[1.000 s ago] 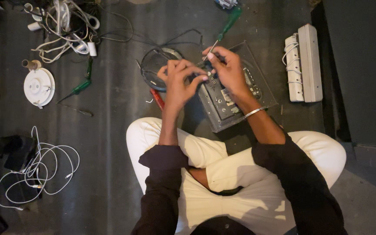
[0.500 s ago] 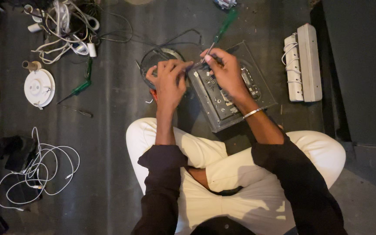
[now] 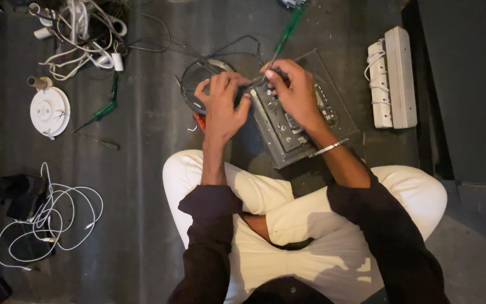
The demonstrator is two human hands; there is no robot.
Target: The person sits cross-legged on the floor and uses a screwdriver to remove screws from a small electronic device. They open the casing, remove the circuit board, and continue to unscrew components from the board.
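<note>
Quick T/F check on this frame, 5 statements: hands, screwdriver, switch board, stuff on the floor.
1. The right hand holds a green-handled screwdriver against the grey switch board. True.
2. The left hand rests flat on the person's knee. False: it is up at the board's left edge, next to the right hand.
3. A white power strip lies to the right of the board. True.
4. The round white ceiling fitting sits on top of the board. False: it lies on the floor far to the left, apart from it.
5. A second green-handled screwdriver lies on the floor, left of the hands. True.
</note>
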